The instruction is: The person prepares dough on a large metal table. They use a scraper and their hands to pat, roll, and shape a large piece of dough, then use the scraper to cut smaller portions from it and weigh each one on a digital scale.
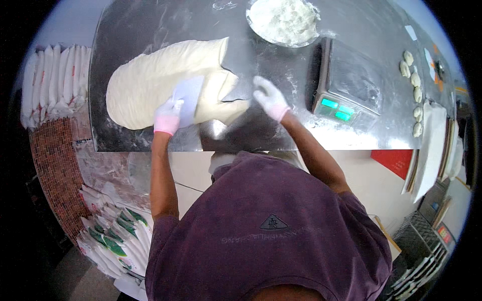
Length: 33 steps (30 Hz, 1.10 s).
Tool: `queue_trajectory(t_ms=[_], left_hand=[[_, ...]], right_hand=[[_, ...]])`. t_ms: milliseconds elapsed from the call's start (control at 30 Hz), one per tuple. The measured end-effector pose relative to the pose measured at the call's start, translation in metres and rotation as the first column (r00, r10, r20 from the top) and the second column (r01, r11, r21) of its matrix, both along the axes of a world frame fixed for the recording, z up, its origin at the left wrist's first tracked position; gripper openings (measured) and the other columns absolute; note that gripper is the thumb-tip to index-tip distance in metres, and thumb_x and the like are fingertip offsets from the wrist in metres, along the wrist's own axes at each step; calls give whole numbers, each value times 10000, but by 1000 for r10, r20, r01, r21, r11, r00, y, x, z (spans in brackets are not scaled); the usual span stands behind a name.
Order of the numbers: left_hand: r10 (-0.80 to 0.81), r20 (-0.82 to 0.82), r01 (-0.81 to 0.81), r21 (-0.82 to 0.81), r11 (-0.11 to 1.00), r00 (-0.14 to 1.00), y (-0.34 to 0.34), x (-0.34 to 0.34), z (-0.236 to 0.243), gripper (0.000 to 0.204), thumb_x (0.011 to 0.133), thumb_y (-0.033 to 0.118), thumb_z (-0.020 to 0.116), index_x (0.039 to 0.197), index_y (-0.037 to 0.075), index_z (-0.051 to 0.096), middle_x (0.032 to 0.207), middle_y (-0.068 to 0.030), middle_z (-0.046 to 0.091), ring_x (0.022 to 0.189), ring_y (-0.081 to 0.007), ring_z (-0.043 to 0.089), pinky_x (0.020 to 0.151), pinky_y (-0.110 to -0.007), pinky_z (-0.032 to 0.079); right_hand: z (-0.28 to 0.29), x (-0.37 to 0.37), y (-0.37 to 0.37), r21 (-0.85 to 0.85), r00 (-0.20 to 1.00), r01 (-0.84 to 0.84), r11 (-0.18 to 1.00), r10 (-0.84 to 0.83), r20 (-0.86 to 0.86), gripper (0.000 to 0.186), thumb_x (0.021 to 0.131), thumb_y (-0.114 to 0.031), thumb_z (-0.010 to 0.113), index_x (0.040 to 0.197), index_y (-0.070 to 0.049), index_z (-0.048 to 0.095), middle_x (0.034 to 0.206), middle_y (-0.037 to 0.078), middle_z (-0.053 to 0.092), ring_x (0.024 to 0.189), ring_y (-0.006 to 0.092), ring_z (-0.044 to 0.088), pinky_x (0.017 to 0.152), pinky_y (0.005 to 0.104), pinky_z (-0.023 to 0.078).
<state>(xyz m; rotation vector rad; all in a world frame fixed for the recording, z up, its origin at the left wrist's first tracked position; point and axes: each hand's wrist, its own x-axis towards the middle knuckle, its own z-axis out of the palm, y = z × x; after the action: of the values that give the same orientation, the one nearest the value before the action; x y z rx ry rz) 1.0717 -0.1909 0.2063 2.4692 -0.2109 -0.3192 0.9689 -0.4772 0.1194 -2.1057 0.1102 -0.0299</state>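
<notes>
A large slab of pale dough (145,83) lies across the left of the dark metal table (281,75). Its right end is ragged, with cut points and a notch. My left hand (168,113), in a white glove with a pink cuff, grips a flat whitish dough scraper (190,98) that stands against the dough near its right part. My right hand (271,99), gloved the same way, is over the table just right of the ragged end. Its fingers are apart and nothing shows in them. A digital scale (349,83) with lit green displays stands to its right.
Beyond my right hand is a round, flour-covered heap (283,22). Several small dough pieces (417,94) line the table's right side. White sacks (55,80) are stacked past the left edge, and more sacks (118,236) lie lower left. A wire rack (419,236) stands lower right.
</notes>
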Motion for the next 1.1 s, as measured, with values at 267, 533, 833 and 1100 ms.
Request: queue_trajectory(t_ms=[267,533,833,1100], left_hand=[[-254,-220,294,177,939,942,-26,-13,-78,428,904,365,460,1141,31,585,1097,-194,616,990,-351,587,874,-436,453],[-176,-147,75,-522,849,973,-117,-101,-104,275,873,214,548,992,-18,634,884,-218,642,877,-313,630,773,-374,475],[0,-19,-9,-469,883,1000,-110,-33,-82,308,918,241,521,935,-45,635,839,-113,646,760,-224,589,702,-354,456],[179,-68,-190,-198,962,981,-38,22,-42,385,892,297,537,1081,-29,615,1016,-215,644,953,-291,614,831,-354,451]], right_hand=[[-26,-24,59,-200,995,-10,980,-10,-99,516,757,-221,616,1211,-6,500,1244,225,505,1185,378,448,1022,411,351],[-39,-83,42,4,905,425,905,-425,19,583,747,-143,673,1266,7,454,1262,216,486,1163,316,482,1010,376,372],[56,-113,-154,453,657,599,660,-729,194,394,866,-210,529,1192,11,532,1124,95,579,981,182,576,847,293,463],[61,-61,-235,-562,877,480,674,-349,331,476,744,-177,599,1185,-10,533,1170,203,547,1171,334,472,1006,394,367]])
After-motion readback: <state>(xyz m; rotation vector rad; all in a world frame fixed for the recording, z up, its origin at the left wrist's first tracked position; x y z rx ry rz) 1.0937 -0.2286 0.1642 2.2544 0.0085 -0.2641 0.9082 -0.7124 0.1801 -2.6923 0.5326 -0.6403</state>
